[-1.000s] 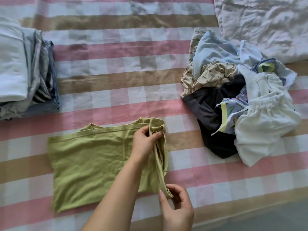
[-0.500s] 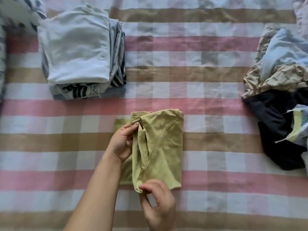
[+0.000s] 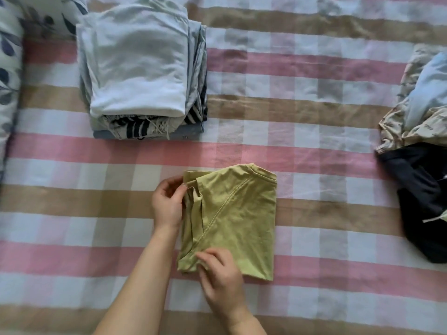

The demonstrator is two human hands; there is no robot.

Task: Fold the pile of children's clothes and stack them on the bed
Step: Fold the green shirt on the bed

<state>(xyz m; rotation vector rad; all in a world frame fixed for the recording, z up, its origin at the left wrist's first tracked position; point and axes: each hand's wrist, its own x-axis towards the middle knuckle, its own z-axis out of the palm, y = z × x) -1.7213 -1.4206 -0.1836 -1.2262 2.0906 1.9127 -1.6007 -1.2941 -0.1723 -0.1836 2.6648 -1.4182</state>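
Observation:
A green garment [image 3: 238, 221] lies folded into a rectangle on the checked bedsheet [image 3: 314, 131], near the front middle. My left hand [image 3: 168, 204] pinches its upper left edge. My right hand [image 3: 221, 284] presses and grips its lower left corner. A stack of folded clothes [image 3: 139, 66], pale blue on top with striped items beneath, sits at the back left. The unfolded pile [image 3: 420, 141] of beige, light blue and black clothes lies at the right edge, partly cut off.
A pillow with a dark leaf print [image 3: 9, 76] lies along the left edge. Open sheet stretches between the folded stack and the unfolded pile.
The wide green garment has been folded over to the right into a narrow rectangle. My view swung left, bringing the folded stack in and pushing the loose pile to the right edge.

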